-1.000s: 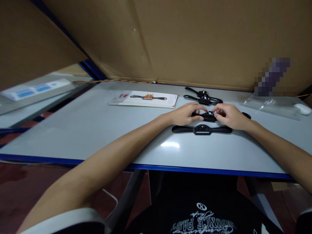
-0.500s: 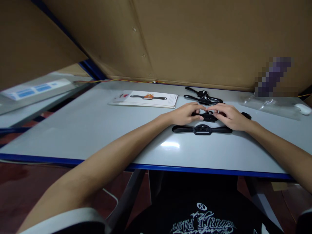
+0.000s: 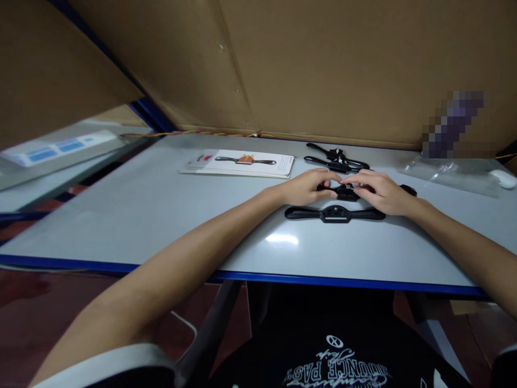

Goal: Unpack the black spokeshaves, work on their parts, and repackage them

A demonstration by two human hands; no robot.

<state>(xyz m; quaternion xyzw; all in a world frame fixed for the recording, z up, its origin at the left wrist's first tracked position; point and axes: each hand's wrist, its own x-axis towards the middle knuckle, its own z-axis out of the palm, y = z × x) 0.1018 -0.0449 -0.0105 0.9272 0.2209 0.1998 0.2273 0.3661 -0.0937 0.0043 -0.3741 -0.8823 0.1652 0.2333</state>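
Both of my hands are on a black spokeshave (image 3: 348,193) lying crosswise on the table. My left hand (image 3: 311,186) grips its left handle, thumb in front and fingers behind. My right hand (image 3: 382,189) is closed round the right side, with the handle's end showing past the wrist. The index fingertips nearly meet over the middle of the tool, and small parts there are hard to make out. Closer to me lies a black spokeshave body (image 3: 336,214) with an open slot in its centre. Behind my hands rest more black spokeshaves (image 3: 337,161), partly overlapping.
Printed packaging cards (image 3: 252,163) with a spokeshave picture lie left of my hands. Clear plastic bags (image 3: 448,175) and a white computer mouse (image 3: 503,179) are at the right. A cardboard wall (image 3: 323,70) closes the back. The blue table edge (image 3: 283,278) runs before me.
My hands stay on the same spokeshave with barely any finger movement. The other tools and cards have not moved.
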